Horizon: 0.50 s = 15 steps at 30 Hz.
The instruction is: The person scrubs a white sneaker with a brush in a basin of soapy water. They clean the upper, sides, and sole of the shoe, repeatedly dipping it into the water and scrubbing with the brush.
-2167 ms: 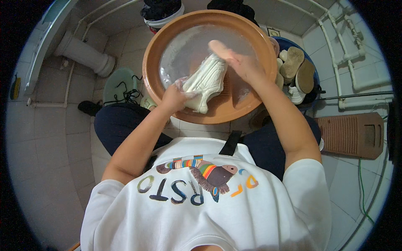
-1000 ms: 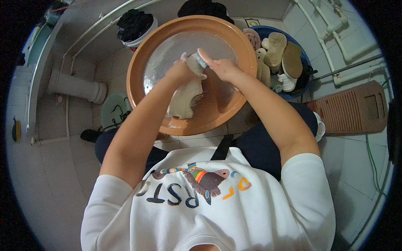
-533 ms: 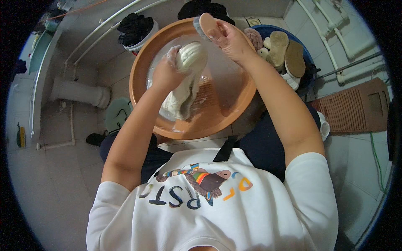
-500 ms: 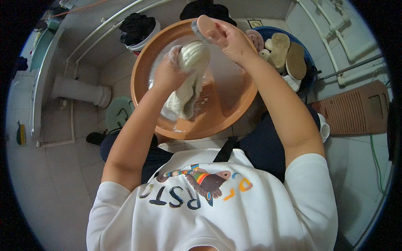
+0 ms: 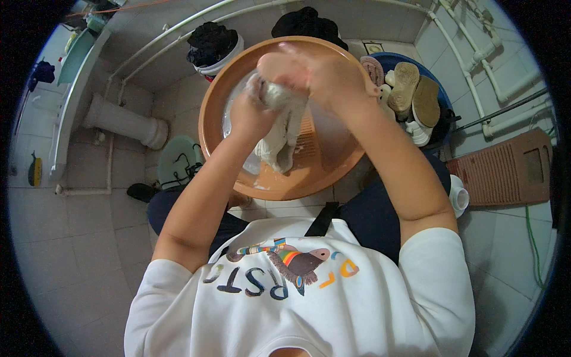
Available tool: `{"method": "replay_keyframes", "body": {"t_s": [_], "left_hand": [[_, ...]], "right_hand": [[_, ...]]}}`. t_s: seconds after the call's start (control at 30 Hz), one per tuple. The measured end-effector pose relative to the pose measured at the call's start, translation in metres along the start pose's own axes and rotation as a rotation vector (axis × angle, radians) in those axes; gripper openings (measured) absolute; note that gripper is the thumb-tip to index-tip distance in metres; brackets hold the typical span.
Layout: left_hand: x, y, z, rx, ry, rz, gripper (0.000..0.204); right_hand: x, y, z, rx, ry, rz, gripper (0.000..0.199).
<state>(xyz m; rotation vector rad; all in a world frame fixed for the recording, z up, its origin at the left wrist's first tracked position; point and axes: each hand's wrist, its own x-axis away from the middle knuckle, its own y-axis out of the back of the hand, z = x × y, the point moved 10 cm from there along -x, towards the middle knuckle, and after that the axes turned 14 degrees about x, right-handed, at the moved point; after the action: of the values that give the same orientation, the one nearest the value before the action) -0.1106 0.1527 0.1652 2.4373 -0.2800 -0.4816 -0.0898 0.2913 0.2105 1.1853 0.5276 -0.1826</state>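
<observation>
A wide orange basin [image 5: 276,189] with a ribbed washboard slope [image 5: 307,146] and cloudy, soapy water stands in front of me. Over it, my left hand [image 5: 252,112] is closed round a wet white shoe [image 5: 276,138] whose lower end hangs toward the basin's near side. My right hand [image 5: 333,80], smeared by motion, grips a scrub brush with a pale pinkish back [image 5: 279,68]. The brush is at the upper end of the shoe; its bristles are hidden.
A blue basin [image 5: 447,113] at the right holds insoles [image 5: 426,100], white shoes [image 5: 419,133] and a pink item [image 5: 372,69]. A white bucket of dark cloth [image 5: 212,44] stands far left, a pale green basin [image 5: 169,160] nearer. A brown washboard [image 5: 505,169] leans at right.
My right hand has brought the brush down from above the far rim onto the shoe. The view has shifted slightly, and my left hand keeps hold of the shoe.
</observation>
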Motion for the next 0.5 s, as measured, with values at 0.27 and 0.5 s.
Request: {"method": "replay_keyframes", "body": {"t_s": [0.27, 0.5], "left_hand": [[-0.003, 0.003, 0.02, 0.29, 0.007, -0.06, 0.06], [-0.001, 0.014, -0.01, 0.279, -0.093, -0.136, 0.058]], "right_hand": [[0.001, 0.0, 0.017, 0.039, -0.032, 0.042, 0.072], [-0.002, -0.011, -0.015, -0.145, -0.137, 0.059, 0.075]]}}
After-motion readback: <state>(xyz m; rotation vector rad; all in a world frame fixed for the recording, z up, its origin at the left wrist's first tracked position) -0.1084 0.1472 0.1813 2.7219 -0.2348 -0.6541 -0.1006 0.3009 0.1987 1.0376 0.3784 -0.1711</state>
